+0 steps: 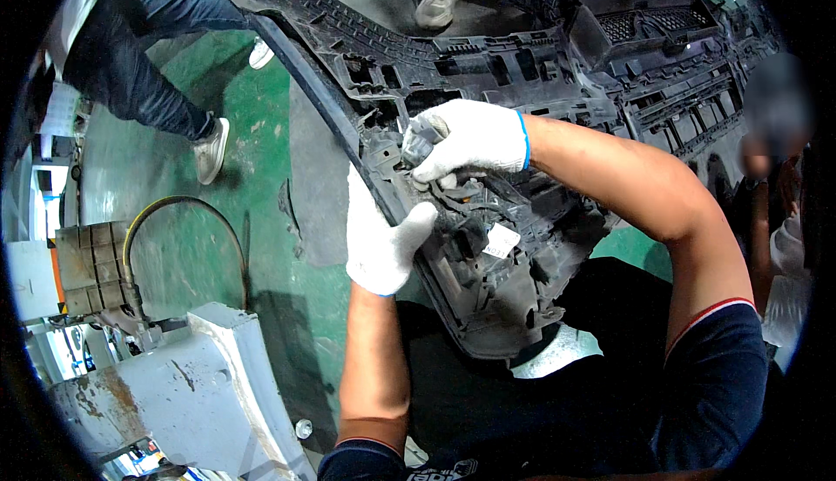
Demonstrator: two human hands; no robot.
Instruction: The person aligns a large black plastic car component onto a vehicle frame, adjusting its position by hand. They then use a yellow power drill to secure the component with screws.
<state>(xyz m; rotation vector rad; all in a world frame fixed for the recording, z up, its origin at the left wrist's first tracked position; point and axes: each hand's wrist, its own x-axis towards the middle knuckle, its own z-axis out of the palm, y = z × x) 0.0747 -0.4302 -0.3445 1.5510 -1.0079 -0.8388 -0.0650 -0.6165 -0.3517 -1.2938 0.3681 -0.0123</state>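
Observation:
A large black car bumper (374, 39) lies with its ribbed inner side up, stretching from my lap to the far right. My left hand (380, 242), in a white glove, is closed round its left edge, thumb on the inner side. Also gloved in white, my right hand (477, 139) pinches a small dark grey plastic part (421, 141) against the bumper's inner side; its exact kind is unclear. Below that hand runs dark wiring (453, 192). A white label (502, 241) sits beside the wires. My right fingertips are partly hidden.
On the left stands a grey metal frame (196, 385) with worn paint, and a curved hose (187, 201) rises near it. A person's leg (131, 72) is at the upper left. Another person's shoe (441, 0) shows beyond the bumper. A further person (784, 246) is at the right rim.

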